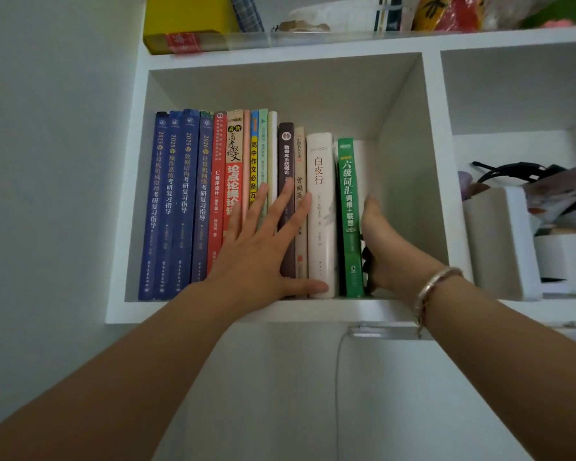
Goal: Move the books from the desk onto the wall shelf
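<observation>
From the head camera, a row of books stands upright in the left compartment of the white wall shelf (280, 311), packed from its left wall toward the right. Four navy study guides (177, 201) sit at the left end, then a red C programming book (216, 194), several thin colourful spines, a dark brown book (286, 151), a cream novel (320, 181) and a green vocabulary book (348, 201). The left hand (263, 247) lies flat with fingers spread wide across the middle spines, thumb near the shelf's front edge, gripping nothing. The right hand (379, 241), with a bracelet (433, 287) at the wrist, presses edge-on against the right side of the green book; its fingers reach behind a pale book there and may be pinching it, though I cannot tell. The compartment's right part stays bare.
</observation>
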Action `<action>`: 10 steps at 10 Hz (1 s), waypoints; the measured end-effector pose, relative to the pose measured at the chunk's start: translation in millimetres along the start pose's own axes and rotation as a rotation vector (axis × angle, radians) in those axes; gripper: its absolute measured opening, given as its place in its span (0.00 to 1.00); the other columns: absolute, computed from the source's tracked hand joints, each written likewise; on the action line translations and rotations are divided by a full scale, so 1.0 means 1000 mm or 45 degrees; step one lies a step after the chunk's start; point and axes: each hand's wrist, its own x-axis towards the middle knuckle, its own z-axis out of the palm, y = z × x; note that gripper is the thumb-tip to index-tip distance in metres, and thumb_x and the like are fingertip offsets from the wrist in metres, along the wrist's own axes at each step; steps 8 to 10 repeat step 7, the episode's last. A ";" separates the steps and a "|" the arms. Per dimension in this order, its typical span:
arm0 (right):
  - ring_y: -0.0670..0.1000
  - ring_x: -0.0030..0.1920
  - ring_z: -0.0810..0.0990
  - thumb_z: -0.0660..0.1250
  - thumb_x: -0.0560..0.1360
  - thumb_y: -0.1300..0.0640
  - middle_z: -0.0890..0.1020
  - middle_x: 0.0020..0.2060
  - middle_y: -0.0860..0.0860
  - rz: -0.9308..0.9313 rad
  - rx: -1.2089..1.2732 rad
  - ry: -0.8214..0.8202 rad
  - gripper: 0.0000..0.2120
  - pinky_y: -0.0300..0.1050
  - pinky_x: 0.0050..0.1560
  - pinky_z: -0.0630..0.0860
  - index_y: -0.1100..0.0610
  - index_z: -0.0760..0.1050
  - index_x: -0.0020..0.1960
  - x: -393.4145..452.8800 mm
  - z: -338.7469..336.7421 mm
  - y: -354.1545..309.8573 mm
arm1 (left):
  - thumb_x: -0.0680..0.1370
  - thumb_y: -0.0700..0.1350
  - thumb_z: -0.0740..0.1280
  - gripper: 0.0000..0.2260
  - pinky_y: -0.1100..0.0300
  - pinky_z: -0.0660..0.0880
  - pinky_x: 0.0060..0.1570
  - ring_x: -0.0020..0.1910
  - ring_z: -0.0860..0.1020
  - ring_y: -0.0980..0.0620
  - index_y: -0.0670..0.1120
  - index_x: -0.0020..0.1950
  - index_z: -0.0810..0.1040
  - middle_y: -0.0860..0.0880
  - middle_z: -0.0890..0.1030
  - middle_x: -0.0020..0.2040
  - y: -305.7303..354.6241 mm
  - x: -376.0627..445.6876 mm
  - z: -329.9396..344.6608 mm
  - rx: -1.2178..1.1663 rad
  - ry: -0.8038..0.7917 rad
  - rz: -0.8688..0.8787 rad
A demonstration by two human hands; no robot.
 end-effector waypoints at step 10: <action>0.50 0.42 0.73 0.47 0.82 0.50 0.73 0.62 0.59 -0.365 -0.638 0.213 0.23 0.40 0.33 0.66 0.62 0.61 0.71 -0.065 -0.004 0.001 | 0.79 0.61 0.54 0.31 0.40 0.39 0.74 0.76 0.36 0.47 0.59 0.76 0.40 0.55 0.37 0.78 0.003 -0.037 -0.035 -0.043 -0.106 -0.080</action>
